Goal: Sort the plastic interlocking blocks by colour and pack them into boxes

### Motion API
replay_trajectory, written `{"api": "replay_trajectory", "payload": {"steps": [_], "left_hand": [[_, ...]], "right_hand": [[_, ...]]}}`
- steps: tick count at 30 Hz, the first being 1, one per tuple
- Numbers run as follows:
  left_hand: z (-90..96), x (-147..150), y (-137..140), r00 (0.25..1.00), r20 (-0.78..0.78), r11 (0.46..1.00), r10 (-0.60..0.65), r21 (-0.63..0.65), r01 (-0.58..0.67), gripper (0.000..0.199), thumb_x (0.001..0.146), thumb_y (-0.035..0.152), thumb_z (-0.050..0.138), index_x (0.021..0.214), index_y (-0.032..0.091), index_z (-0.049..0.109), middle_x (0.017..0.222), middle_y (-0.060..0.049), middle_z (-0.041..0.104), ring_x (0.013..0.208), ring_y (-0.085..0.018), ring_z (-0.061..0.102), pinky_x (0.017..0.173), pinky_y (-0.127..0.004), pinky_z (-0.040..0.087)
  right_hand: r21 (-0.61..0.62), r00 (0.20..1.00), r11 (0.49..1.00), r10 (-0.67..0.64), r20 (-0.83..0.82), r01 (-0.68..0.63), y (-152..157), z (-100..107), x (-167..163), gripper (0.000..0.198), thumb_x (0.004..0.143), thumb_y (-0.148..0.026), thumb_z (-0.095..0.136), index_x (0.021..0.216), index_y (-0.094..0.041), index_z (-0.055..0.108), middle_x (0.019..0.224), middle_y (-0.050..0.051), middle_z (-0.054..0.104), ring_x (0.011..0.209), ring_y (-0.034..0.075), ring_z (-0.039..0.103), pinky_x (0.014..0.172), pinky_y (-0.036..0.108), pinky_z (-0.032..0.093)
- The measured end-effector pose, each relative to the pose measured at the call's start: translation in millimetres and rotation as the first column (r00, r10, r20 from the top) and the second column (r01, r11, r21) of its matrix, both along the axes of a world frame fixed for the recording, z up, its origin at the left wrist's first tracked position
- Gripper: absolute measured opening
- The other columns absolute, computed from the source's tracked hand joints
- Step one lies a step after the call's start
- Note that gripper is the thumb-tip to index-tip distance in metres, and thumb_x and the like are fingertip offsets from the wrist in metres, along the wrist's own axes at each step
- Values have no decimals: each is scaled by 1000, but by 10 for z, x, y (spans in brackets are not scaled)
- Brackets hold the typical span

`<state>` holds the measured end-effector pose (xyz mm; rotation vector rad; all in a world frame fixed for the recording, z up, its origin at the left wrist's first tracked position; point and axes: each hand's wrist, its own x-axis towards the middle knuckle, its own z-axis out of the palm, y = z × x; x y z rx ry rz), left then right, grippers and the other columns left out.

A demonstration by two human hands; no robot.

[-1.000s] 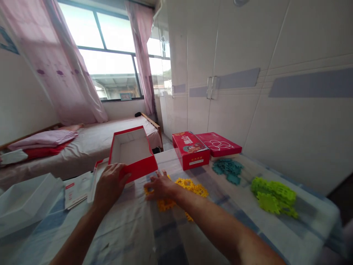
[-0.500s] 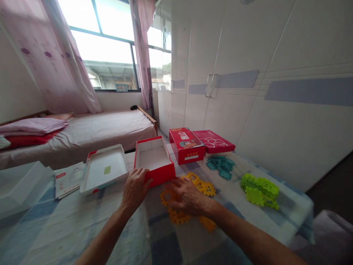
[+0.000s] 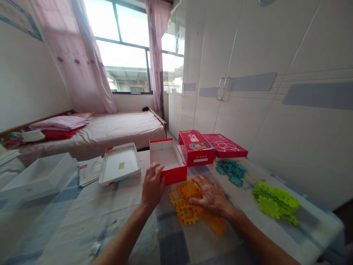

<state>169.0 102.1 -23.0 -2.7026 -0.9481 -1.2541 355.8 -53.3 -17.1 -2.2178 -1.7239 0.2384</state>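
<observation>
An open red box (image 3: 172,173) with a pale inside sits in front of me. My left hand (image 3: 153,182) is at its near left corner, fingers bent over the rim and thumb against the front wall. Flat orange plastic pieces with toothed edges (image 3: 187,213) lie in a loose pile just this side of the box. Over the right part of that pile rests my right hand (image 3: 209,197), palm down with its fingers stretched out, hiding some pieces.
Teal pieces (image 3: 231,172) and lime-green pieces (image 3: 275,202) lie in piles to the right. Behind stand a closed red box (image 3: 197,149) and a flat red box (image 3: 226,145). Leftward are a white box lid (image 3: 121,165), leaflets (image 3: 89,171) and a white box (image 3: 41,176).
My view has turned left, so everything appears further right. My right hand has shifted right over the orange pieces, uncovering those on the left. My left hand remains at the box corner.
</observation>
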Motion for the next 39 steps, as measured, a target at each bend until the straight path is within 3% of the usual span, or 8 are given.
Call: {"api": "replay_trajectory", "payload": {"steps": [3,9,15,20,24,28,33,39], "left_hand": [[-138,-37,2,992,127,998,22,60,-29,33,82,11,45,115,14,50,129,-14,42,125,-28,34,103,-45,34],[-303,-76,48,988,153,999,-13,44,6,39,81,7,45,119,16,46,128,-11,45,128,-26,31,103,-45,35],[-290,-51,37,979,204,1000,-21,16,18,39,81,5,43,117,18,49,125,-9,49,128,-24,33,103,-43,37],[-271,-34,22,971,236,1000,-23,-5,25,41,79,2,42,115,18,51,123,-9,50,127,-24,34,103,-44,38],[-272,-29,12,968,251,999,-25,-31,33,43,77,1,42,116,18,51,124,-9,49,129,-24,32,103,-45,37],[-266,-31,-3,966,255,998,-28,-55,44,42,78,3,43,116,18,51,125,-10,48,129,-24,30,105,-45,35],[-254,-31,-8,963,268,996,-30,-70,51,41,77,4,44,115,18,52,124,-10,49,128,-24,32,105,-45,35],[-275,-27,-18,962,270,995,-37,-82,62,44,77,3,43,117,18,51,126,-9,48,129,-24,30,106,-45,34]], "right_hand": [[-6,996,999,55,76,-54,28,5,-90,78,65,-60,62,132,-24,44,136,12,41,124,33,35,98,49,29],[130,976,983,107,192,-133,31,-150,-115,45,77,-42,55,119,-28,55,113,6,58,103,25,51,86,37,39],[177,973,981,35,229,-77,92,-433,-55,59,76,-61,49,126,-30,50,130,8,48,121,33,39,88,47,38],[198,977,973,78,200,-118,159,-399,-15,50,80,-57,46,123,-32,52,121,8,53,108,28,52,82,41,44],[287,990,952,82,111,-111,154,-334,46,51,79,-57,48,121,-29,53,111,8,56,100,24,56,81,33,47],[314,996,946,87,-22,-76,149,-365,116,42,78,-55,50,109,-28,60,99,5,60,86,20,61,69,25,50],[314,993,949,3,-115,34,183,-395,93,39,74,-58,52,94,-27,64,112,6,56,85,21,62,68,26,50],[294,955,951,-4,-296,95,142,-327,123,36,71,-53,56,92,-25,63,104,4,60,74,17,63,59,21,51]]}}
